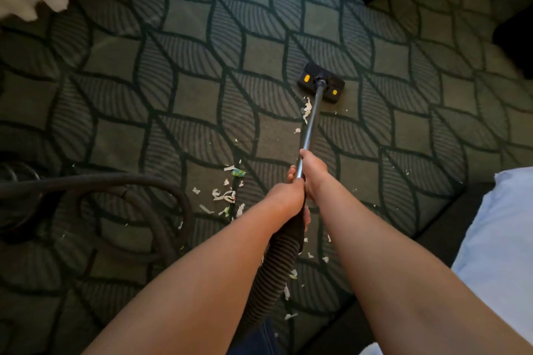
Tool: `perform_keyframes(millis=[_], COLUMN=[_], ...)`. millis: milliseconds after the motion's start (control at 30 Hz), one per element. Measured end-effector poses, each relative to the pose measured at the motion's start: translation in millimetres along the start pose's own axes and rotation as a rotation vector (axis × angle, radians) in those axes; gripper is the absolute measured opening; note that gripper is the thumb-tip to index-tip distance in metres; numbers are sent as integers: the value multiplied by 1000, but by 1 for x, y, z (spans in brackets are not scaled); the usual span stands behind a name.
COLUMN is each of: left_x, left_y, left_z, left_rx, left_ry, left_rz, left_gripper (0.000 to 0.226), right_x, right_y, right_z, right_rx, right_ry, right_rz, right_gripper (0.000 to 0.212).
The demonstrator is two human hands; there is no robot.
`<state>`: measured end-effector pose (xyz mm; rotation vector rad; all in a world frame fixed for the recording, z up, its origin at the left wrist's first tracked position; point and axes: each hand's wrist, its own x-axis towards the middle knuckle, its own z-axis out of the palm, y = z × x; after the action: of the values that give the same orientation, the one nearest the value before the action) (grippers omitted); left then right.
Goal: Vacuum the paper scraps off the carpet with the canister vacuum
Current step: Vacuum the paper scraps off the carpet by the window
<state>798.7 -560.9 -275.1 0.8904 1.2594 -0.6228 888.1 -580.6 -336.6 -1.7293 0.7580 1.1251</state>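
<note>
Left hand [285, 193] curled round the wand [313, 112] where the ribbed hose [281, 256] joins, right hand [313, 170] gripping the wand just ahead, floor head [310, 69] flat on the patterned carpet [187, 101], paper scraps [223, 196] scattered beside wand and hose.

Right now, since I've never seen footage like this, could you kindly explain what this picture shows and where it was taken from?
No robot here, only a person. The single picture comes from a camera worn on the head, looking down along both bare arms. The left-hand grip holds the near end of the silver metal wand, where the black ribbed hose joins; the right-hand grip holds the wand further along. At the far end, the black floor head with yellow buttons rests on the dark leaf-patterned carpet. White torn paper scraps lie scattered between the floor head and the person, mostly left of the wand.
</note>
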Motion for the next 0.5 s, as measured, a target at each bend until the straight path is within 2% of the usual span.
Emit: perform_keyframes(millis=[500], left_x=[-30], left_y=[-119], left_z=[-31], left_rx=[67], left_ry=[16], left_rz=[16], left_gripper=[52], right_x=[-58], right_y=[119], right_z=[3], right_rx=[-3], right_ry=[4], right_rz=[-11], right_gripper=[28])
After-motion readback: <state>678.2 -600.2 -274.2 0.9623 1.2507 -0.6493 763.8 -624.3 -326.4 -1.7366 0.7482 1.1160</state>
